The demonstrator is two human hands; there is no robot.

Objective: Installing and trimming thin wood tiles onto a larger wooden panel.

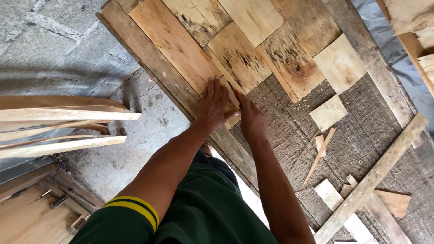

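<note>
My left hand [213, 106] lies flat, fingers spread, on a small pale wood piece [232, 121] at the edge of a panel of fitted wood planks [244, 49]. My right hand [251, 119] is curled beside it, gripping a thin red pencil-like tool [234, 93] whose tip touches the wood. Both hands rest near the long dark frame board [162, 74] that borders the panel. Most of the small piece is hidden under my hands.
A rough grey-brown backing board [361, 131] holds loose offcuts [328, 112], a thin sliver [320, 155] and a long batten [375, 176]. A bundle of pale wood strips [58, 126] lies at left over the concrete floor [149, 131]. More boards lie at bottom left [31, 212].
</note>
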